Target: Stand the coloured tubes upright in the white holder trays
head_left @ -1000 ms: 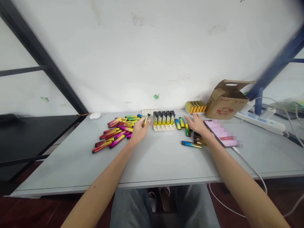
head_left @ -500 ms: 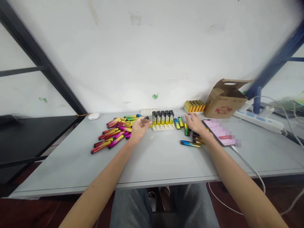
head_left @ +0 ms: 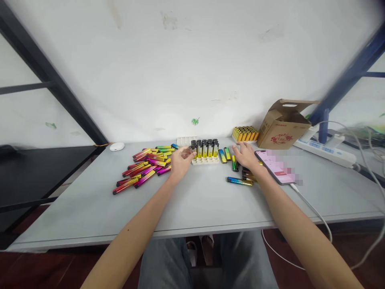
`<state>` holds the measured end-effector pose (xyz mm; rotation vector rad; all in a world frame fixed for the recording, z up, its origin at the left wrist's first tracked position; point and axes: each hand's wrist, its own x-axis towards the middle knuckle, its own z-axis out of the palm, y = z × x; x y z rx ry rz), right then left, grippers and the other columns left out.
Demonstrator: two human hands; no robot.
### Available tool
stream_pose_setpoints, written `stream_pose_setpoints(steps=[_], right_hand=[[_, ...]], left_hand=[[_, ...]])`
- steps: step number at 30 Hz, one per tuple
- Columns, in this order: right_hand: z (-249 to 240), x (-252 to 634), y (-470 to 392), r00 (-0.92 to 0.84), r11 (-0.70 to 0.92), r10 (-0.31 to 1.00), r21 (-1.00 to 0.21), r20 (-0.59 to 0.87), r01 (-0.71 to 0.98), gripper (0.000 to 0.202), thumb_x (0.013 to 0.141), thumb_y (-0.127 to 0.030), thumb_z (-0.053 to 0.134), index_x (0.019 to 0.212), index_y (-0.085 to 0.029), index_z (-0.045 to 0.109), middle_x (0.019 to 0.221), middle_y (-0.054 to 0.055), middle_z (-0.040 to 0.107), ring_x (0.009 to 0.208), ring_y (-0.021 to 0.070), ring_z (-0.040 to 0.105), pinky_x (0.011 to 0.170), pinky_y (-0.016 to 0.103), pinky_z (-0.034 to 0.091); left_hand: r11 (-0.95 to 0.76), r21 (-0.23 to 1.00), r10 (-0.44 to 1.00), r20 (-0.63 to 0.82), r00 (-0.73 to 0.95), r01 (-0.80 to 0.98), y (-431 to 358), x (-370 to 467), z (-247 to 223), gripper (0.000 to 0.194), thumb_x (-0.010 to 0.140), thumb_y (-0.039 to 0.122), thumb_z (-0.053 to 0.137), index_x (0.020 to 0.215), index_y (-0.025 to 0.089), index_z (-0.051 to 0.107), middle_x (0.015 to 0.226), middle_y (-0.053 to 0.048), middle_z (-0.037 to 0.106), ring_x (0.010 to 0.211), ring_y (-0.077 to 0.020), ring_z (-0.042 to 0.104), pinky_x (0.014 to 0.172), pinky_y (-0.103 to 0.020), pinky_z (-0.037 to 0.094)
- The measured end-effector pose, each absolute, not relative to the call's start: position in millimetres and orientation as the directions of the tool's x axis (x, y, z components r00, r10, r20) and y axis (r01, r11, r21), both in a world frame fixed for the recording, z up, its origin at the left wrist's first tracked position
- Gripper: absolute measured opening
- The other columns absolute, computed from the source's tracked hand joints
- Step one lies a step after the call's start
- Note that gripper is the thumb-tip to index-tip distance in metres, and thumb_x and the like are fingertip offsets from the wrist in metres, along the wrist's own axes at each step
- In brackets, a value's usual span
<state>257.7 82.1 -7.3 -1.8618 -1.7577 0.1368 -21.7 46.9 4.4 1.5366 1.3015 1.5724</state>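
Note:
My left hand [head_left: 181, 162] pinches a lighter [head_left: 193, 151] at the left end of a white rack [head_left: 206, 161]; its lower part is partly behind my fingers. Lighters [head_left: 209, 149] with black tops and yellow lower parts stand upright in rows in this rack. To the right, my right hand [head_left: 245, 154] lies palm down with its fingers apart, close to some shiny coloured lighters. A green one [head_left: 235, 163] and a blue-gold one [head_left: 240, 181] lie near it; others are partly under the hand and wrist. A pile of red, gold and purple lighters [head_left: 147, 166] is left of my left hand.
A second white rack [head_left: 185, 141] lies against the wall. Several yellow-orange lighters [head_left: 246, 133] stand packed at the back right, beside an opened cardboard box [head_left: 279, 132]. A phone [head_left: 275, 166] on a cable, a power strip [head_left: 326, 150] and a white case [head_left: 117, 147] are also on the table.
My left hand has moved right with the lighter, from beside the rack to its left end, and the lighter is now upright. My right hand has barely moved.

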Motion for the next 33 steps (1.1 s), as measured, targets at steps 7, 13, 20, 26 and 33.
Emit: stream_pose_setpoints(steps=[7,13,20,26,33], right_hand=[[-3,257,80,0.101,0.065,0.95,-0.506,0.294,0.86,0.058,0.095,-0.05,0.031,0.128,-0.01,0.056,0.134,0.022,0.053,0.131,0.0329,0.043,0.11,0.048,0.031],[4,262,79,0.131,0.102,0.924,-0.562,0.358,0.821,0.052,0.094,-0.047,0.034,0.121,-0.01,0.06,0.128,0.021,0.06,0.125,0.0312,0.049,0.108,0.046,0.034],[24,286,72,0.218,0.073,0.878,-0.571,0.425,0.818,0.041,0.091,-0.04,0.042,0.109,-0.016,0.07,0.108,0.013,0.072,0.101,0.0289,0.065,0.093,0.041,0.047],[23,308,68,0.056,0.03,0.979,-0.414,0.194,0.91,0.024,0.078,-0.031,0.057,0.088,-0.021,0.075,0.092,0.007,0.076,0.087,0.0263,0.069,0.081,0.036,0.051],[29,316,64,0.004,0.032,0.997,-0.439,0.08,0.898,0.022,0.068,-0.038,0.069,0.084,-0.022,0.074,0.087,0.004,0.076,0.079,0.0232,0.07,0.07,0.032,0.054]], left_hand=[[-0.388,0.86,0.895,0.437,-0.085,0.331,39,-24,7,0.016,0.074,0.031,0.071,0.082,0.017,0.071,0.075,-0.003,0.07,0.073,-0.019,0.065,0.073,-0.031,0.051],[-0.432,0.674,0.835,0.549,-0.016,0.6,38,-26,1,0.02,0.081,0.034,0.066,0.096,0.021,0.072,0.086,-0.004,0.07,0.081,-0.0213,0.063,0.078,-0.033,0.049],[-0.414,0.626,0.817,0.576,-0.034,0.661,34,-31,-1,0.05,0.083,0.037,0.067,0.129,0.023,0.057,0.105,-0.006,0.068,0.086,-0.0204,0.062,0.081,-0.032,0.049],[-0.525,0.456,0.75,0.648,0.137,0.719,32,-35,5,0.045,0.088,0.026,0.058,0.133,0.024,0.054,0.119,-0.007,0.06,0.11,-0.0219,0.056,0.097,-0.034,0.044],[-0.505,0.404,0.746,0.648,0.151,0.763,30,-36,7,0.047,0.088,0.026,0.057,0.135,0.024,0.052,0.121,-0.009,0.054,0.115,-0.0227,0.052,0.101,-0.035,0.044]])
